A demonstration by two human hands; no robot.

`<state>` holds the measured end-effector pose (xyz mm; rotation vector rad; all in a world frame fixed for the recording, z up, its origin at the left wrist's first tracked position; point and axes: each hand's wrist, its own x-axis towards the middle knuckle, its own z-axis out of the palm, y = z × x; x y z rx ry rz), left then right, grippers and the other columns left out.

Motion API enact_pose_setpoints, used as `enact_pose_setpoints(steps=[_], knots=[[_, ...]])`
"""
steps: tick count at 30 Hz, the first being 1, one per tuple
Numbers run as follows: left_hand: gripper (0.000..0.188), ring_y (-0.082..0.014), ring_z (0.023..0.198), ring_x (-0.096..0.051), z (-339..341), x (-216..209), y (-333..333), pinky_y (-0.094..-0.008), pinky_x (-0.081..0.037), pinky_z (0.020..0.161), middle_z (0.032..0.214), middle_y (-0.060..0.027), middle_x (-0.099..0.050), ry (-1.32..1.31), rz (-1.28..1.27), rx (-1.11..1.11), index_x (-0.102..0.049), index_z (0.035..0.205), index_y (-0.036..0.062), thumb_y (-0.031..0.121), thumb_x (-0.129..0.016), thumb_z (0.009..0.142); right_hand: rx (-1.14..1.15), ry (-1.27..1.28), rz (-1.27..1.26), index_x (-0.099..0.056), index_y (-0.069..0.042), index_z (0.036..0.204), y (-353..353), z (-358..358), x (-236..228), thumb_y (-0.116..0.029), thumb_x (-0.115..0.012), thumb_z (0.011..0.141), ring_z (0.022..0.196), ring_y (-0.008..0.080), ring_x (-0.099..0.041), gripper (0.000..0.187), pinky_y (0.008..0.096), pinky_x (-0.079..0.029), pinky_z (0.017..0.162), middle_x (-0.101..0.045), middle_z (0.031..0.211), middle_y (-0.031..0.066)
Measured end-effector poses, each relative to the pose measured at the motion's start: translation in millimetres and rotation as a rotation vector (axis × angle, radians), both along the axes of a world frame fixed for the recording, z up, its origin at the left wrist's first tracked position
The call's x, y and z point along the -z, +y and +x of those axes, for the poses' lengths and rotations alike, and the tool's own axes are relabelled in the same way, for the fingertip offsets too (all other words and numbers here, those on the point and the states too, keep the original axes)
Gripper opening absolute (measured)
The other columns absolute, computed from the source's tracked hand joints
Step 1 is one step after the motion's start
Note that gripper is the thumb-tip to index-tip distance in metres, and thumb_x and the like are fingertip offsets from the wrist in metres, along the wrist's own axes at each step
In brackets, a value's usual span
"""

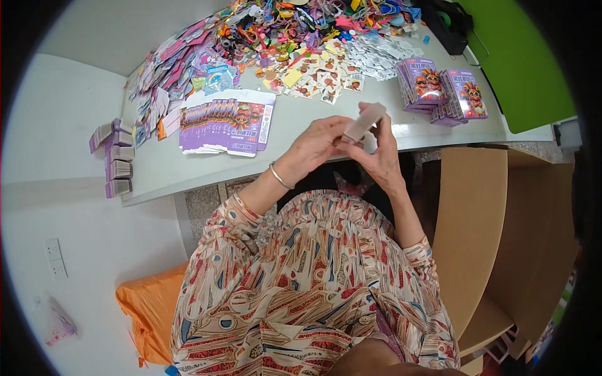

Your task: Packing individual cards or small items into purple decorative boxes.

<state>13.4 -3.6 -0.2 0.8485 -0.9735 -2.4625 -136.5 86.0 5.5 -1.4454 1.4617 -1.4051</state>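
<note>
Both my hands hold a small pale box-shaped thing [365, 122] just above the table's front edge. It is blurred, so I cannot tell whether it is a carton or a stack of cards. My left hand [313, 145], with a bangle at the wrist, has its fingers closed on the lower left end. My right hand [382, 160] grips it from the right, thumb below and fingers behind. Left of the hands lies a fanned row of flat purple cartons [219, 128]. Filled-out purple boxes [464, 94] with cartoon figures stand in a group at the right.
Loose colourful trinkets [301, 28], small picture cards [326, 75] and silvery packets [382, 56] cover the back of the white table [188, 169]. Purple-grey stacks [118, 160] line its left edge. A large open cardboard box [470, 225] stands at the right, an orange bag [150, 307] at lower left.
</note>
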Motion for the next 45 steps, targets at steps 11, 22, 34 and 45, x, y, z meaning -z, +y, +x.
enact_pose_setpoints(steps=[11, 22, 34, 45], knots=[[0.021, -0.0305, 0.074, -0.061, 39.6, 34.8, -124.6, -0.0391, -0.048, 0.067, 0.081, -0.0184, -0.063, -0.848, -1.810, -0.375, -0.063, 0.084, -0.0027, 0.017, -0.069, 0.079, 0.244, 0.550, 0.077, -0.039, 0.003, 0.131, -10.5, -13.4, 15.5, -0.029, -0.076, 0.071, 0.100, 0.0365, -0.050, 0.077, 0.0433, -0.042, 0.087, -0.053, 0.103, 0.0208], [0.016, -0.0345, 0.079, -0.063, 42.0, 26.9, -141.7, -0.0440, -0.051, 0.070, 0.084, -0.0165, -0.065, -0.912, -1.759, -0.302, -0.067, 0.081, 0.0031, 0.019, -0.063, 0.081, 0.211, 0.575, 0.098, -0.035, 0.001, 0.133, -6.5, -17.1, 14.5, -0.029, -0.077, 0.072, 0.104, 0.0387, -0.049, 0.080, 0.0462, -0.044, 0.087, -0.053, 0.107, 0.0211], [0.015, -0.0349, 0.074, -0.064, 35.9, 3.3, -157.3, -0.0443, -0.051, 0.063, 0.080, -0.0161, -0.066, -0.966, -1.905, -0.434, -0.066, 0.080, 0.0031, 0.015, -0.056, 0.082, 0.222, 0.604, 0.095, -0.037, 0.003, 0.132, -9.4, -18.1, 13.3, -0.036, -0.075, 0.074, 0.103, 0.0370, -0.050, 0.079, 0.0446, -0.043, 0.087, -0.054, 0.103, 0.0215], [0.011, -0.0027, 0.066, -0.050, 20.8, -19.3, -146.1, -0.0191, -0.039, 0.059, 0.073, 0.0038, -0.060, -0.532, -1.214, -0.236, -0.066, 0.084, 0.0001, 0.011, -0.063, 0.087, 0.229, 0.642, 0.163, -0.037, 0.004, 0.132, -9.8, -15.1, 4.0, -0.035, -0.077, 0.073, 0.105, 0.0362, -0.051, 0.081, 0.0433, -0.046, 0.088, -0.055, 0.109, 0.0196]])
